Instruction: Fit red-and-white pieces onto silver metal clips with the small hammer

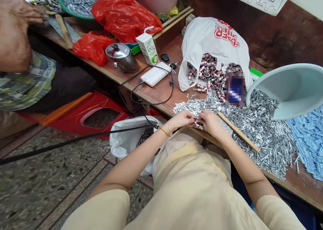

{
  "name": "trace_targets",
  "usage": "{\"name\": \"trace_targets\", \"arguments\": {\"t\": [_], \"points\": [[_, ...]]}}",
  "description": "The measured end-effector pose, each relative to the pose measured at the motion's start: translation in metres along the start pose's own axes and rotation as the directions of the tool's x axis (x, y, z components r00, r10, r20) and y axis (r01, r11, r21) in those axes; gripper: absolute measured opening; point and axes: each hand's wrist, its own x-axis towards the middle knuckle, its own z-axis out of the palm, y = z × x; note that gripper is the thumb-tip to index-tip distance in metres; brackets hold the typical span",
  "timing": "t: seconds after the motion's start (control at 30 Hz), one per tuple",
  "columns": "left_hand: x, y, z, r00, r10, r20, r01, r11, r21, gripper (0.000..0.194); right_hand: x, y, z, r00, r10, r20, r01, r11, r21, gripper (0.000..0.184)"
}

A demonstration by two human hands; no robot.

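Many dark little pieces lie in the white sack (118, 137) by the person's legs; whether they are finished I can't tell. Just beneath the hands, at the table's edge, is a red-and-silver piece (198, 125), and more like it spill from the white plastic bag (214, 33) behind. Plenty looks left, I'd judge: a broad heap of loose metal parts (271, 152) spreads rightward, with blue pieces (309, 142) beyond it.

As for the pose, the left hand (184, 118) comes in low over the edge, wrist fairly straight, thumb and finger drawn together; what they pinch, if anything, is too small to see. The right hand (209, 121) faces it, just beside, back upward, fingers curled inward, their tips partly hidden. A wooden-handled hammer (238, 131) lies near its wrist, untouched.
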Motion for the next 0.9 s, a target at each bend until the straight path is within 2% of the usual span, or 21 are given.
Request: {"name": "trace_targets", "arguments": {"t": [0.1,0.2,0.27,0.33,0.4,0.47,0.53,0.67,0.8,0.9], "points": [[0.002,-0.003,-0.001,1.000,0.006,0.005,-0.006,1.000,-0.007,0.005,-0.003,-0.001,0.001,1.000,-0.006,-0.021,0.007,0.999,0.054,0.024],[0.004,-0.007,0.000,0.999,0.026,-0.029,-0.025,0.999,0.040,0.006,-0.024,0.005,-0.007,0.988,-0.028,-0.150,0.043,0.994,0.101,0.022],[0.004,-0.008,0.001,0.997,0.054,-0.055,-0.048,0.993,0.106,0.005,-0.048,0.019,-0.017,0.959,0.053,-0.277,-0.044,0.998,0.037,0.021],[0.004,-0.008,0.002,0.995,0.078,-0.065,-0.066,0.983,0.174,0.006,-0.075,0.039,-0.027,0.920,0.198,-0.338,-0.250,0.961,-0.116,0.021],[0.003,-0.006,0.003,0.994,0.088,-0.059,-0.074,0.974,0.213,0.007,-0.096,0.060,-0.034,0.918,0.268,-0.291,-0.343,0.905,-0.250,0.021],[0.003,-0.004,0.004,0.995,0.084,-0.049,-0.072,0.974,0.215,0.008,-0.107,0.074,-0.038,0.937,0.276,-0.215,-0.336,0.880,-0.334,0.023],[0.003,-0.002,0.004,0.995,0.082,-0.048,-0.071,0.975,0.209,0.008,-0.110,0.077,-0.041,0.947,0.265,-0.182,-0.316,0.871,-0.375,0.027],[0.001,-0.001,0.005,0.992,0.115,-0.045,-0.101,0.968,0.230,0.006,-0.110,0.054,-0.054,0.947,0.273,-0.168,-0.313,0.899,-0.307,0.037],[0.000,0.000,0.005,0.991,0.124,-0.057,-0.105,0.961,0.255,0.007,-0.117,0.024,-0.064,0.990,0.140,-0.033,-0.143,0.974,-0.177,0.040],[-0.001,0.001,0.005,0.990,0.126,-0.057,-0.105,0.956,0.275,0.008,-0.117,0.013,-0.062,0.996,0.079,0.046,-0.066,0.967,-0.244,0.049]]}}
